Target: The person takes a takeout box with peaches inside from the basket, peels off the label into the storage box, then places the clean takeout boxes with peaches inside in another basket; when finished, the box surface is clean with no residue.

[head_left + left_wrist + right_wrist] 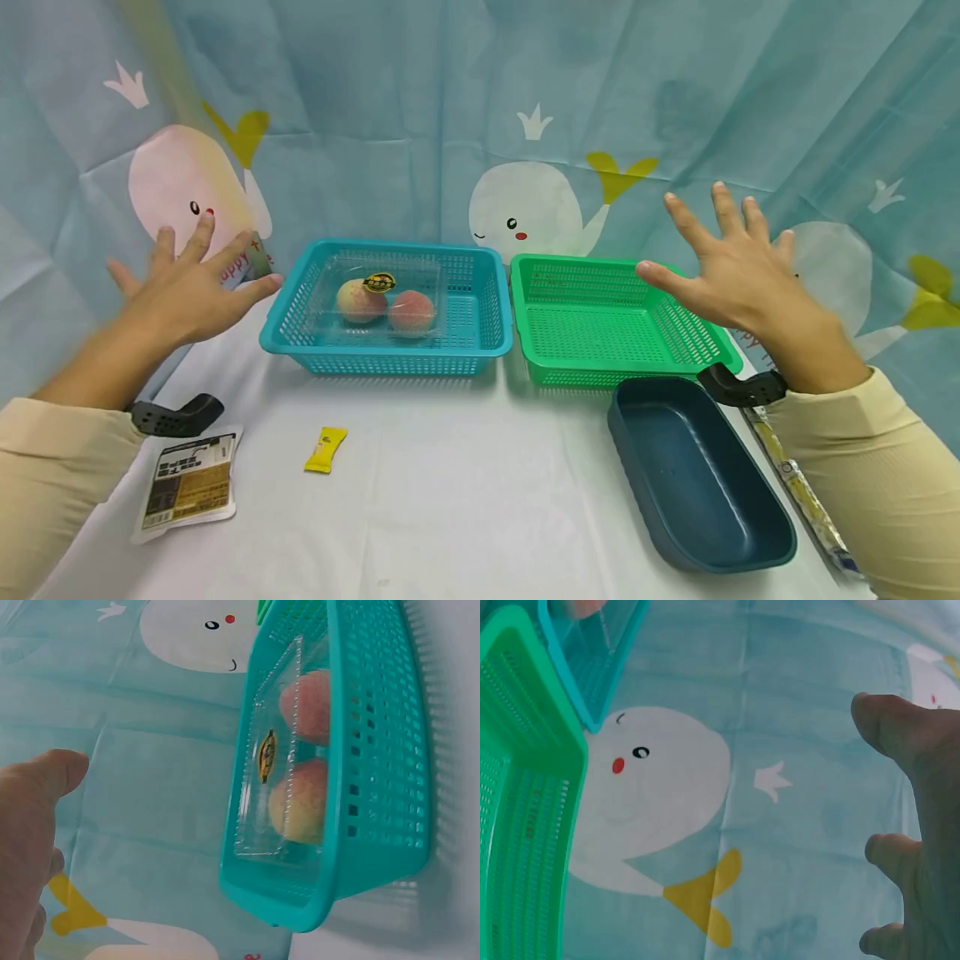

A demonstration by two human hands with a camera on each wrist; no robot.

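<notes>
My left hand (183, 292) is raised in the air with its fingers spread, left of the blue basket (390, 365). Nothing is in it. Inside that basket lies a clear plastic box (330, 279) with a dark oval label, holding two peaches (412, 312). On the other side, my right hand (738, 271) hovers with fingers apart near the right end of the green basket (585, 333), and it holds nothing. In the left wrist view the thumb (64, 771) stands away from the blue basket. The right wrist view shows the right thumb (889, 727) apart from the baskets.
A yellow wrapped packet (326, 450) lies on the white cloth (450, 483). Below my left wrist is a printed pouch (191, 483). A dark blue tub (697, 475) stands at the right, and a long shiny package (806, 496) lies partly behind my right sleeve. A whale-print curtain (390, 167) hangs behind.
</notes>
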